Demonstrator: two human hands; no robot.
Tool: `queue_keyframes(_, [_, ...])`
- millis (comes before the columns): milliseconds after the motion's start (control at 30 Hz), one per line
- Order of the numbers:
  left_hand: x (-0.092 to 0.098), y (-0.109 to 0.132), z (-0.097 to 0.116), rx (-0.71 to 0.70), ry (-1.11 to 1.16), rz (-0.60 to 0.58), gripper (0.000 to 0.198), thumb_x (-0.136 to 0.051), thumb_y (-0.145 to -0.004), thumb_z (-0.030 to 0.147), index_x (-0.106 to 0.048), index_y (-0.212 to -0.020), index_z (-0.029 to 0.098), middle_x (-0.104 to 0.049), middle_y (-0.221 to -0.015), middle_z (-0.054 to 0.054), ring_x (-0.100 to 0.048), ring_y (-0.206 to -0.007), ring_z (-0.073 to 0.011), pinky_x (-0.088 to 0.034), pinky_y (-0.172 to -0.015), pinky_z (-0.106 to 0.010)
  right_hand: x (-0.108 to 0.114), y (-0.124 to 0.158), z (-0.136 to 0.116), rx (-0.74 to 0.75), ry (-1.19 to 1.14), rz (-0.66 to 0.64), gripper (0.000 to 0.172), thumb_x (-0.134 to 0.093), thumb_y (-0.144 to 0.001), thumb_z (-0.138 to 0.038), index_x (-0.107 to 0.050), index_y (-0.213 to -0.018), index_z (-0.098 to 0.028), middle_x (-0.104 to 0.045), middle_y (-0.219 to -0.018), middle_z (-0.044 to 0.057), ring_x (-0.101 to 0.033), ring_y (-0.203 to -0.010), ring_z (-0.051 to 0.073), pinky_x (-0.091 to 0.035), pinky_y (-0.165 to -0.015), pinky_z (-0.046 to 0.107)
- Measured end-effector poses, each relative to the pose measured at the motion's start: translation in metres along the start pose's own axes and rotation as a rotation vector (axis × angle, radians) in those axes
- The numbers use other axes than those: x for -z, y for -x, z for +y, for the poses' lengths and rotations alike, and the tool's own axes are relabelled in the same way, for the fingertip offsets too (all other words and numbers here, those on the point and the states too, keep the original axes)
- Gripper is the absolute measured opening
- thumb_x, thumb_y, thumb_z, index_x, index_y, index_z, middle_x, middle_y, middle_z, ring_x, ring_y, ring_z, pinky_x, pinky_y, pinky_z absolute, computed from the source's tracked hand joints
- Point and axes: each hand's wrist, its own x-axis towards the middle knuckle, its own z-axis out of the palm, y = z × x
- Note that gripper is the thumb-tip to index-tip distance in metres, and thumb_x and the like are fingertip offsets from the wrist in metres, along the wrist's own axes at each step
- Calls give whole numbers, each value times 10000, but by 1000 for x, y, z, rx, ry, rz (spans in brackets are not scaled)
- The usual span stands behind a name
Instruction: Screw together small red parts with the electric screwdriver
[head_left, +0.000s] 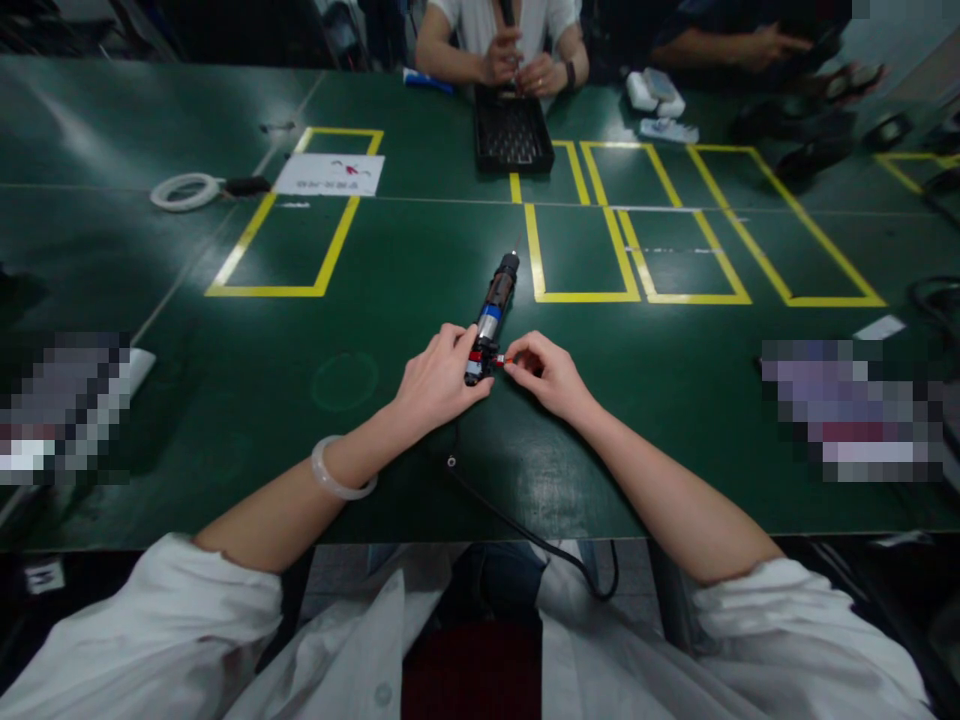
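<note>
An electric screwdriver [493, 312] lies on the green table, its thin bit pointing away from me. My left hand [442, 375] is wrapped round its rear end, partly covering it. My right hand [546, 370] is closed in a pinch at the tool's right side, thumb and forefinger on a small red piece [502, 360] that meets the rear end. That piece is too small to identify for certain. A black cord [517, 530] runs from below my left hand over the table's front edge and loops down.
Across the table, a co-worker's hands [525, 68] are over a black tray [513, 130]. Yellow tape outlines [585, 297] mark the tabletop. A white cable coil [184, 191] and a paper sheet [330, 174] lie at far left. Pixelated things lie at both sides.
</note>
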Motion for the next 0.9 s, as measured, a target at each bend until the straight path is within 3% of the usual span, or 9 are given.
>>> queue_keyframes(300, [-1,2,6,-24,15,-10,619,-613,-867,428,-455,-1409,174,-525,-1267,-154,-576,-1116,-315,-554,-779,-378,0,2,-1,77,158,-104,19,-623,-910,-202,-615,-926,-205,-564,-923,33,-549,-747,152,-449,-707,289])
queue_keyframes(400, [0,3,8,-24,-14,-19,628,-588,-881,431,-444,-1420,141,-515,-1294,-162,-568,-1131,-316,-551,-808,-391,1,2,-1,83,159,-95,37,-623,-910,-190,-640,-941,-202,-579,-977,44,-567,-763,147,-462,-720,287])
queue_keyframes(700, [-3,4,14,-24,-177,11,696,-530,-929,467,-382,-1502,101,-508,-1330,-171,-547,-1149,-303,-530,-841,-374,0,3,-8,86,219,-41,79,-603,-921,-220,-667,-897,-180,-608,-809,24,-540,-646,128,-441,-637,257])
queue_keyframes(900, [-7,-3,19,1,-194,39,678,-498,-955,509,-398,-1497,114,-519,-1277,-177,-537,-1114,-313,-514,-824,-380,2,4,-13,42,185,-1,66,-598,-903,-224,-646,-884,-182,-664,-802,17,-558,-620,122,-446,-632,255])
